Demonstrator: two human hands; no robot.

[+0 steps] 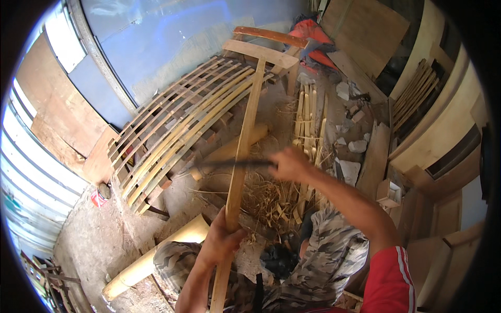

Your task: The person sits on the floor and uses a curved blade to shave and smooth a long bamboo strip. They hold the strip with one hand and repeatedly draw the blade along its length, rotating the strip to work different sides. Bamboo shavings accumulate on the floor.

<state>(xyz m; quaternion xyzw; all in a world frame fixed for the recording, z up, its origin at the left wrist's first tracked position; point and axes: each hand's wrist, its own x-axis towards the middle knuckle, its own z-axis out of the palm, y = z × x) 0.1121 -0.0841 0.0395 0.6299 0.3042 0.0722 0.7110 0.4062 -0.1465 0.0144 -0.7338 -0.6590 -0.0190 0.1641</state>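
A long, pale split-bamboo strip [249, 115] rises from my lap to the far side, its upper end against a curved wooden crosspiece [255, 49]. My left hand [224, 237] is wrapped round the lower part of this strip. In my right hand [292, 164] is a long dark-bladed knife [258, 163], fist closed on its handle. The blade points left and crosses the strip above my left hand; it is blurred, and I cannot tell whether its edge touches the strip. Curled shavings [276, 201] lie heaped on the ground beneath.
A thick bamboo pole [156, 255] lies by my left knee; another bamboo length [229, 146] lies farther off. A slatted rack [177, 125] stands at left. Bundled strips [307, 115] and broken rubble [355, 146] are at right. Wooden boards [376, 167] line the right side.
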